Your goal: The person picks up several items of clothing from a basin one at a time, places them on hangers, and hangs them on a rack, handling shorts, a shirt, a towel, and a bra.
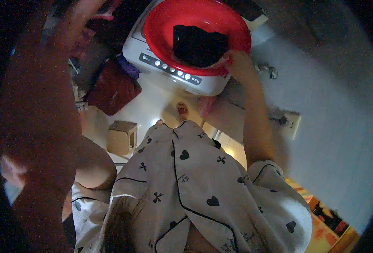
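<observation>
A red plastic basin (161,19) rests on top of a white washing machine (131,53), at the upper middle. Dark cloth (199,46) lies inside the basin. At the basin's near right rim, my right hand (235,63) grips the edge, its fingers partly hidden. My left arm is a dark blur very close to the camera along the left side, and its hand cannot be made out. Below the basin's near rim, the machine's control panel with round buttons (172,69) shows.
Dark red cloth (113,91) and purple cloth (129,66) are left of the machine. A beige stool (121,137) stands on the floor. Along the pale right wall are a metal tap (272,72) and a socket (292,125) with a plug in it.
</observation>
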Action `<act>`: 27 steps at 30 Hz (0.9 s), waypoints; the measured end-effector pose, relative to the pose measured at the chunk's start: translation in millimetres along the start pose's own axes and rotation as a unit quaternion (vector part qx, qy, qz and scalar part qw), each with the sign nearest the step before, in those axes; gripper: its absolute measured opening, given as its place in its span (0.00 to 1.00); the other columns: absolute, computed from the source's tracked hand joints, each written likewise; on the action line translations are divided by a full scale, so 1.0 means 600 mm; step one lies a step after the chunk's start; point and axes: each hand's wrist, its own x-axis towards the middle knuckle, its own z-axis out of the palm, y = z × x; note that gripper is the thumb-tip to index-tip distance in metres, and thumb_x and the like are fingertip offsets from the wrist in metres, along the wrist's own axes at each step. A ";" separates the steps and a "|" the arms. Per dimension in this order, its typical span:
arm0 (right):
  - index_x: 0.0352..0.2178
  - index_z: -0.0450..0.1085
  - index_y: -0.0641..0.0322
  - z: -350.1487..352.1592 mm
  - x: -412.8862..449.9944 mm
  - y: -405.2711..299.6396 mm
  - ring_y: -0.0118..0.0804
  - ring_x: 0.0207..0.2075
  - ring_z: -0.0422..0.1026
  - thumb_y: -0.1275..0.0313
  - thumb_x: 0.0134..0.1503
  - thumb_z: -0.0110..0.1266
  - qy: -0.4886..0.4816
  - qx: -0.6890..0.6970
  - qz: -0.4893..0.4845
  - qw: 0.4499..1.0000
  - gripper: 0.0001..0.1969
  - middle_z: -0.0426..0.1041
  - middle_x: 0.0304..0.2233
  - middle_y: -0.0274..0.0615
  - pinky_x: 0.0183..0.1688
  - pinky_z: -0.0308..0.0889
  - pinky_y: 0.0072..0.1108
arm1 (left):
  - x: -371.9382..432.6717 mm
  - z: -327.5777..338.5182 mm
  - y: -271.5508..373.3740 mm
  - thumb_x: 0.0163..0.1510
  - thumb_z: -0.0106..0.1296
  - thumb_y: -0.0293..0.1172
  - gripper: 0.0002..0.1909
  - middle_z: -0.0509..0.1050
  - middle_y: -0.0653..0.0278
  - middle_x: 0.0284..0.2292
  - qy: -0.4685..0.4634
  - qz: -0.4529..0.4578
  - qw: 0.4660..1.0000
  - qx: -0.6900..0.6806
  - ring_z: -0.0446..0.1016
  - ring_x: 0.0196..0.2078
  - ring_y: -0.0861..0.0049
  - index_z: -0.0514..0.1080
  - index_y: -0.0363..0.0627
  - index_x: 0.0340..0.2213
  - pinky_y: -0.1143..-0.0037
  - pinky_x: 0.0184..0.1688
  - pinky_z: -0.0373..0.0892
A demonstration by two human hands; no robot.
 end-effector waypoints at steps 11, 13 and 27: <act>0.29 0.68 0.59 0.059 0.086 0.081 0.50 0.37 0.69 0.70 0.41 0.51 -0.139 -0.180 0.001 0.974 0.11 0.71 0.32 0.49 0.38 0.65 0.36 | 0.009 0.025 -0.043 0.50 0.45 0.28 0.22 0.62 0.52 0.46 0.057 -0.027 0.997 0.051 0.64 0.47 0.66 0.57 0.37 0.48 0.71 0.50 0.61; 0.29 0.67 0.59 0.070 0.108 0.085 0.49 0.36 0.70 0.69 0.39 0.54 -0.171 -0.124 0.040 0.977 0.12 0.71 0.32 0.49 0.38 0.65 0.35 | 0.006 0.033 -0.031 0.51 0.45 0.28 0.22 0.62 0.51 0.46 0.067 -0.026 0.995 0.068 0.64 0.47 0.66 0.57 0.38 0.48 0.71 0.50 0.61; 0.31 0.64 0.59 -0.077 0.125 -0.035 0.27 0.30 0.65 0.68 0.48 0.45 0.003 0.329 0.018 0.944 0.09 0.66 0.27 0.33 0.33 0.60 0.20 | -0.023 0.028 0.002 0.52 0.43 0.30 0.23 0.61 0.51 0.47 0.112 -0.015 0.988 0.102 0.64 0.47 0.64 0.56 0.38 0.49 0.71 0.50 0.62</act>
